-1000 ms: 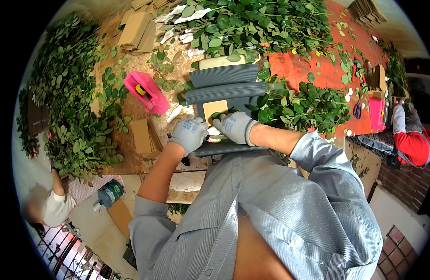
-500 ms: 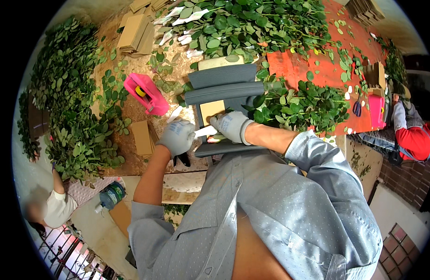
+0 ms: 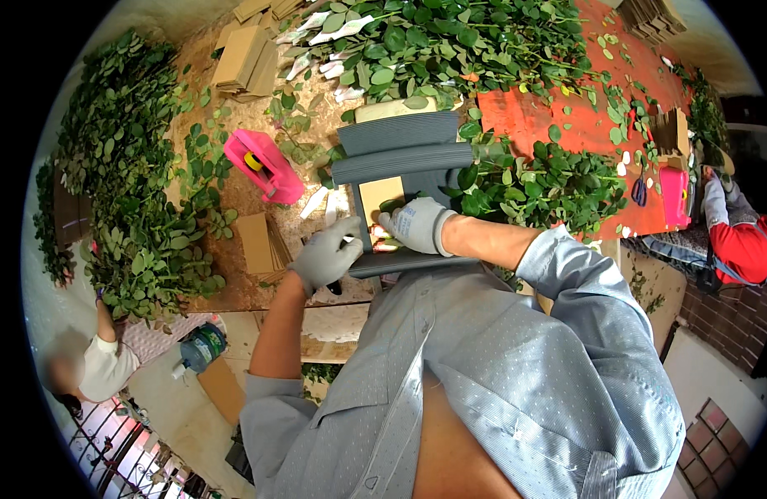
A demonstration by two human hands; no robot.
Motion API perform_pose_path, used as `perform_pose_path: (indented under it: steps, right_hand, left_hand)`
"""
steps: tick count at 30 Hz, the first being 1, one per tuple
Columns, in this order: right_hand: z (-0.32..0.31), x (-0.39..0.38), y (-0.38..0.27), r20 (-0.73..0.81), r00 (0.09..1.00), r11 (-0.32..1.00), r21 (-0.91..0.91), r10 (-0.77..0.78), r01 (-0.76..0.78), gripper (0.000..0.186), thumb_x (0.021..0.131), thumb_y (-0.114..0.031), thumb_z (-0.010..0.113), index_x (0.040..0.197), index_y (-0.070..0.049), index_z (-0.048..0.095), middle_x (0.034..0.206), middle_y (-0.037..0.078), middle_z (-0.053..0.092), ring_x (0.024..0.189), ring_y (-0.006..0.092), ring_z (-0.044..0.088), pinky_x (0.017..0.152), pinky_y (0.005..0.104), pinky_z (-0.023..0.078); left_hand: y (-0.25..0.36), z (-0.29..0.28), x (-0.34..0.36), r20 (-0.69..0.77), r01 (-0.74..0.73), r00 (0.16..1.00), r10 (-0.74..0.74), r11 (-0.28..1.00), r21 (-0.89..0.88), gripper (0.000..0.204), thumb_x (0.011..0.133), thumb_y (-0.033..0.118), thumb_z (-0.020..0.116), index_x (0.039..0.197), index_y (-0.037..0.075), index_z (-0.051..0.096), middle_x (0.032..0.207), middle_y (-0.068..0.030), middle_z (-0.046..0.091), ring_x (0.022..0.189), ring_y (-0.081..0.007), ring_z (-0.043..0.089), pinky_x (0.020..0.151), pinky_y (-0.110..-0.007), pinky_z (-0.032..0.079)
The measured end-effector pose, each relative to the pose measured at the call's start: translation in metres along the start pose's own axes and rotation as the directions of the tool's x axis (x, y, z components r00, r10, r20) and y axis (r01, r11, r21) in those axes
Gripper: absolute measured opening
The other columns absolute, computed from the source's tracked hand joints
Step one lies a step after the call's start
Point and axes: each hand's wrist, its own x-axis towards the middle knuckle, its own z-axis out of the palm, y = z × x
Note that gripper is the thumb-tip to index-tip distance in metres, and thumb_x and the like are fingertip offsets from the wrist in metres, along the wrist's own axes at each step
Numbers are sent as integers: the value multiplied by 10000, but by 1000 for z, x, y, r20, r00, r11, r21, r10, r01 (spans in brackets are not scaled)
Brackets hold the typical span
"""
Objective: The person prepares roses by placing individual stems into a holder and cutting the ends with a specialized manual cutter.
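2 gloved hands were observed over a dark grey ribbed holder (image 3: pixel 404 162). A tan cardboard piece (image 3: pixel 378 196) lies inside it; its visible long axis runs away from the wearer, far end tipped slightly to the right. Its lower right part is covered by the right hand (image 3: pixel 418 226).

Reddish and pale flower heads (image 3: pixel 385 247) lie at the near end of the cardboard, just left of the right hand's palm. They lie roughly crosswise, heads toward the left; their count cannot be established. Leafy stems (image 3: pixel 537 190) spread out to the right of the holder; any join between these and the heads is hidden by the right hand and wrist.

Right grip: fingers curled down over the cardboard and a green leaf; fingertips obscured, so a firm hold cannot be confirmed. Left grip: the left hand (image 3: pixel 324 256) is at the holder's left edge, thumb and index finger bent toward each other with a small gap visible; whether anything thin is pinched cannot be told.

Below the left hand, a black object (image 3: pixel 334 288) is mostly covered and unidentified. 1 white sleeve (image 3: pixel 314 203) lies beyond that hand, slanting up to the right; a pale shape beside it is unclear.
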Motion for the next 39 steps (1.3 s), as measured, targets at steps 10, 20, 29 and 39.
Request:
perform_pose_path:
  steps: [10, 20, 29, 39]
  right_hand:
    - [-21, -2, -1, 131, 990, 998, -31, -58, 62, 388, 947, -243, 570, 1258, -11, 569, 1006, 200, 734, 926, 390, 725, 785, 490, 553]
    - [-4, -2, -2, 7, 999, 997, -66, -43, 43, 311, 950, -204, 561, 1215, -41, 579, 1020, 182, 724, 894, 379, 730, 740, 501, 567]
    - [-6, -1, -2, 17, 999, 998, -50, -46, 47, 321, 935, -226, 590, 1193, -34, 586, 1026, 186, 715, 944, 383, 712, 788, 486, 566]
    - [-6, -2, 1, -25, 990, 989, -58, -139, 137, 288, 953, -243, 558, 1153, -50, 634, 1038, 170, 717, 950, 365, 714, 804, 478, 568]
  left_hand:
    - [-32, 36, 6, 47, 114, 993, -106, 834, -541, 579, 964, 79, 570, 1511, -45, 423, 1369, -188, 613, 1162, -234, 636, 1023, -329, 491]
    - [-38, 45, 1, 74, 127, 992, -105, 725, -677, 670, 951, 34, 587, 1569, -22, 335, 1451, -166, 542, 1169, -203, 619, 1014, -314, 492]
    - [-28, 41, -4, 120, 158, 987, -103, 581, -799, 707, 958, 32, 581, 1593, -29, 274, 1466, -156, 525, 1183, -204, 610, 1020, -319, 489]
    - [-23, 29, -6, 114, 193, 981, -160, 676, -711, 603, 964, 124, 622, 1503, -62, 428, 1343, -142, 626, 1198, -194, 604, 1031, -321, 479]
